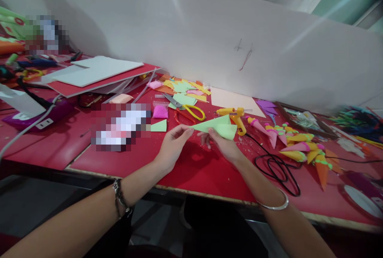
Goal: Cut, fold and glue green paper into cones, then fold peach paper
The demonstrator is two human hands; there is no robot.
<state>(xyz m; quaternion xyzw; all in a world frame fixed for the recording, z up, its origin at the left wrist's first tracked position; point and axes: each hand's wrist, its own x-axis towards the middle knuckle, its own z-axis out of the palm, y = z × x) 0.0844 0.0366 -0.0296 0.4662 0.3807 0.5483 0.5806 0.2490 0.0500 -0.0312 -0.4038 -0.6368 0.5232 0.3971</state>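
Both of my hands hold a light green paper cone (pixel 220 126) just above the red table (pixel 197 170). My left hand (pixel 173 142) pinches the pointed left tip with closed fingers. My right hand (pixel 223 144) grips the wider right part from below, fingers curled round it. A yellow glue gun (pixel 235 116) lies just behind the cone, and scissors with yellow and red handles (pixel 187 112) lie behind my left hand.
Several finished coloured paper cones (pixel 299 148) lie at the right beside a coiled black cable (pixel 279 170). Paper scraps (pixel 185 88), a green triangle (pixel 159 126) and pink pieces sit behind. Red and white boards (pixel 95 74) are stacked at the left. A white partition (pixel 239 42) backs the table.
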